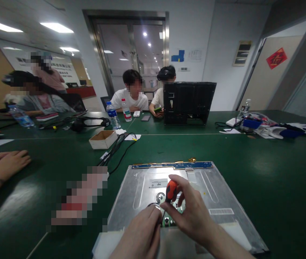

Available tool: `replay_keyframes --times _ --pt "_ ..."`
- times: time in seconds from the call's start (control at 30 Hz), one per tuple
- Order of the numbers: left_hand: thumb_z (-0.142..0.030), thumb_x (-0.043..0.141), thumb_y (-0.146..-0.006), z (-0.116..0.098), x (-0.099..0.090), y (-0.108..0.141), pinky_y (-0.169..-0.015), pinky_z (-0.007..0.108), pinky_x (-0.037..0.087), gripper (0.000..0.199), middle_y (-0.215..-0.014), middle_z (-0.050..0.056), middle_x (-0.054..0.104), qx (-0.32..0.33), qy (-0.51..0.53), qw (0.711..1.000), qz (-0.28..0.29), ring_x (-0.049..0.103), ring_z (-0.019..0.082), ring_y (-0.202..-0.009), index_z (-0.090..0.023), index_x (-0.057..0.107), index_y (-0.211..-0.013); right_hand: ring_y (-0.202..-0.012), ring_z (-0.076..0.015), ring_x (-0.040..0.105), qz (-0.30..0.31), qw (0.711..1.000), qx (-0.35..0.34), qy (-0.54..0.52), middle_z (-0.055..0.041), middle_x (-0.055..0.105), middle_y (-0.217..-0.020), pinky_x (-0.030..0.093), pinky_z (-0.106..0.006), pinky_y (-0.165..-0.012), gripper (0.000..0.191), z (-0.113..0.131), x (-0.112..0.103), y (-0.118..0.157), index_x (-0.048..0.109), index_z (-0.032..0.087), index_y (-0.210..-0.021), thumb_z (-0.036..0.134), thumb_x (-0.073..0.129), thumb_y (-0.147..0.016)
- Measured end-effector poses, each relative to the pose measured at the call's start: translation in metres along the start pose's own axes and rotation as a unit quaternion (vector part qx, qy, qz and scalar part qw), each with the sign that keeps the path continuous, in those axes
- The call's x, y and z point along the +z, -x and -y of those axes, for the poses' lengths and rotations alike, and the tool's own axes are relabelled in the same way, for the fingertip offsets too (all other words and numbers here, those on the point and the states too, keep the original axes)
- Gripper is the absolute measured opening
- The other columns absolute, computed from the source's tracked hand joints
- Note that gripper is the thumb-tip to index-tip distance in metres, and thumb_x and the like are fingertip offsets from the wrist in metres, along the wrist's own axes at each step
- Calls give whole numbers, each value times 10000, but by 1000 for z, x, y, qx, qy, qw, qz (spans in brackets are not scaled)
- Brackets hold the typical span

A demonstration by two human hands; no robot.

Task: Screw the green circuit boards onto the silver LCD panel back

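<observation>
A flat silver metal panel (pixel 207 180), which looks like the back of a display, lies on the table in front of me. A blue circuit strip (pixel 174 165) runs along its far edge. Near its middle is a green circuit board (pixel 166 220), partly covered by my hands. My right hand (pixel 189 208) pinches the orange and black handle of a short screwdriver (pixel 171 190), held upright over the board. Close beside the shaft, my left hand (pixel 144 226) rests with fingers curled together at the board; what they hold, if anything, is hidden.
Black cables (pixel 119 147) and a small open box (pixel 103 139) lie beyond the panel on the green table (pixel 277 169). Another person's hands (pixel 7 162) rest at the left. Bottles (pixel 112 115), a black monitor housing (pixel 189 102) and bagged items (pixel 263 126) stand farther back. Several people are across the table.
</observation>
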State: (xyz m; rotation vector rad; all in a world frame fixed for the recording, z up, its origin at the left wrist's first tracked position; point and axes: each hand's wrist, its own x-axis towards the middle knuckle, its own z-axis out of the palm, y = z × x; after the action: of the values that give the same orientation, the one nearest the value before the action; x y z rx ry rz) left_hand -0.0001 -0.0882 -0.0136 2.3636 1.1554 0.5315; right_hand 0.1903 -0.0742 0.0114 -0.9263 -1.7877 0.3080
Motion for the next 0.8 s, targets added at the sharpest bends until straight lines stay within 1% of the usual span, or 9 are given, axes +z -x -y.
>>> replay_keyframes --times 0.1,0.2,0.33,0.43,0.5,0.57,0.7,0.8 --pt "-122 425 -912 -2 -2 0 -783 344 540 142 -985 104 655 -5 3 1000 1 639 247 -878 -214 523 -960 -688 -157 648 12 1000 -6 -17 -19 698 -976 545 -260 -586 581 -5 1 1 438 297 -1427 182 633 -892" --pt "-123 419 -916 -1 -1 0 -780 353 537 149 -992 109 657 -1 3 1000 5 640 253 -885 -213 525 -971 -733 -176 670 37 999 -4 -32 -36 710 -984 559 -281 -611 661 -5 1 1 378 282 -1514 160 601 -903" --pt "-121 397 -934 1 0 0 -779 357 531 160 -993 108 654 1 1 1000 6 641 252 -887 -213 523 -969 -671 -182 656 33 999 -2 -38 -34 711 -918 554 -298 -582 721 0 0 1 301 258 -1543 133 566 -884" --pt "-114 395 -926 -1 0 -1 -763 354 530 165 -976 106 654 -2 -4 1000 4 641 252 -875 -213 526 -946 -614 -170 624 26 999 -8 -26 -21 699 -885 539 -300 -571 692 3 -1 1 324 258 -1506 128 549 -865" --pt "-111 399 -923 -3 -1 -1 -756 350 533 171 -970 107 658 -3 -5 1000 0 645 253 -871 -213 534 -946 -614 -170 620 28 999 -5 -14 -14 695 -877 537 -303 -579 669 4 -2 1 342 265 -1484 137 555 -863" --pt "-113 419 -921 -3 -2 -1 -789 346 540 172 -993 108 666 -1 1 1000 -7 651 253 -898 -216 546 -975 -633 -175 632 30 1000 3 -7 -10 696 -878 540 -303 -586 653 3 -1 1 355 272 -1472 163 585 -871" --pt "-136 459 -909 3 2 0 -830 345 554 154 -989 107 670 9 14 1000 -18 654 256 -900 -222 559 -987 -649 -171 646 27 1000 7 -6 -8 706 -901 540 -286 -576 615 -3 2 3 396 294 -1457 205 631 -895" --pt "-155 467 -909 8 6 0 -853 362 558 137 -984 112 666 10 13 1000 -21 654 266 -902 -220 565 -980 -681 -177 659 32 999 -3 -13 -17 711 -923 551 -288 -595 633 -6 3 3 388 296 -1490 203 622 -909"
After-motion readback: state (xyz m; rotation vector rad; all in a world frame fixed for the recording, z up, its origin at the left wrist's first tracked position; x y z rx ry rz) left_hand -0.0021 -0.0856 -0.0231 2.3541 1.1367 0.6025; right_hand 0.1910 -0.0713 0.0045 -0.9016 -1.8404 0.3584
